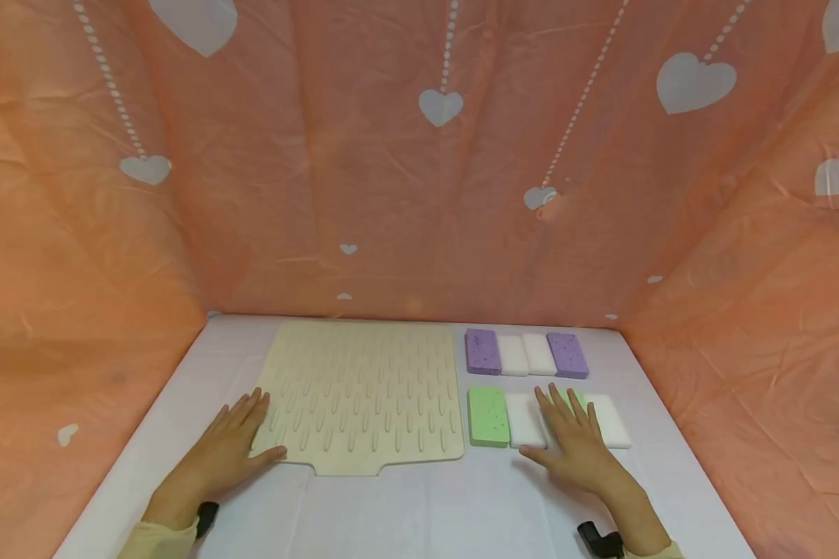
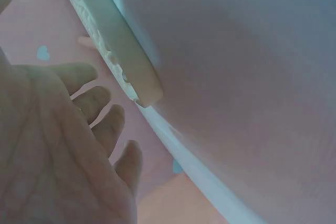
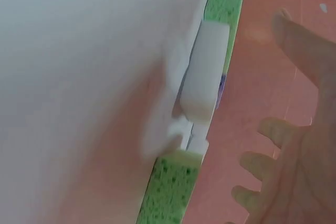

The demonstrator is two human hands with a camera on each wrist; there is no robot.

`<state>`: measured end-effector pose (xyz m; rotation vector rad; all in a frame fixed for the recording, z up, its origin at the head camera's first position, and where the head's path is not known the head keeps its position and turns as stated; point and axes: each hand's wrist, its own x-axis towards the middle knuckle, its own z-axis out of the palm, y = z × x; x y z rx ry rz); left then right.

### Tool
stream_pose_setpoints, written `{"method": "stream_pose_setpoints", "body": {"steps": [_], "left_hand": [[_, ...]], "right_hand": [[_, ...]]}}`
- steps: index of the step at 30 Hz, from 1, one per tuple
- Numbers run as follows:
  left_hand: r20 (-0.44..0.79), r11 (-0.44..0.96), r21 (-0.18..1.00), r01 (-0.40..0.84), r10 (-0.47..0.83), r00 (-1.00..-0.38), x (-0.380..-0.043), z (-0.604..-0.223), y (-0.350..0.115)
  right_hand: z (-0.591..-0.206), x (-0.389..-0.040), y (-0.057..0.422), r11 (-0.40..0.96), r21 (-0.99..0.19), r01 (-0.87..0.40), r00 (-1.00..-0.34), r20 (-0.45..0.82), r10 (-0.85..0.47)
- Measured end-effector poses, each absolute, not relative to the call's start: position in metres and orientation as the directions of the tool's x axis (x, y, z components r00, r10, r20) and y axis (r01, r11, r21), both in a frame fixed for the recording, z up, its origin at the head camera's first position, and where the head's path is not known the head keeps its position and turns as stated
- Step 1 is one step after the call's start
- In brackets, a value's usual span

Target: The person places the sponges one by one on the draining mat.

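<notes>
The board [image 1: 363, 435] is a flat cream slab with rounded corners, a short tab on its near edge and rows of slender ridges across its top; it lies on the left and middle of the white tabletop [image 1: 419, 512]. The left hand [image 1: 227, 450] is spread over its near left corner, palm down and holding nothing, and the left wrist view shows a gap between fingers and board. Just right of the board are two rows of rectangular sponges. The near row runs green sponge [image 1: 488, 417], white sponge [image 1: 524, 419], second green sponge [image 3: 169, 187], second white sponge [image 1: 610, 423], the greens speckled with small pores, the whites smooth. The right hand [image 1: 573, 446] hangs over this row, fingers fanned and gripping nothing, partly hiding the second green sponge; the right wrist view shows its fingers apart from the sponges. Behind, side by side, two white blocks [image 1: 539, 354] sit between two pitted purple sponges [image 1: 483, 352]. A light sleeve [image 1: 155, 541] shows at each wrist. Beyond the table, an orange backdrop [image 1: 391, 210] bears white hearts [image 1: 441, 107], some on dotted lines.
</notes>
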<state>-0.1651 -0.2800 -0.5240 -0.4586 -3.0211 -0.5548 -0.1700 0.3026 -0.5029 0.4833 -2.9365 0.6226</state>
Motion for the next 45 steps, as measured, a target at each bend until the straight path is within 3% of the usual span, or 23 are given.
{"method": "stream_pose_setpoints", "body": {"steps": [17,32,45], "left_hand": [[-0.001,0.873,0.427,0.235,0.260,-0.966,-0.162,-0.520,-0.276],[-0.021,0.883,0.415,0.218,0.249,-0.968,-0.164,-0.522,-0.277],[-0.034,0.873,0.439,0.210,0.250,-0.968,-0.166,-0.525,-0.275]], "right_hand": [[-0.499,-0.180,0.349,0.857,-0.427,-0.289,-0.957,0.118,-0.265],[-0.491,-0.175,0.410,0.815,-0.504,-0.286,-0.958,0.126,-0.258],[-0.506,-0.180,0.432,0.813,-0.550,-0.191,-0.973,-0.004,-0.231]]}}
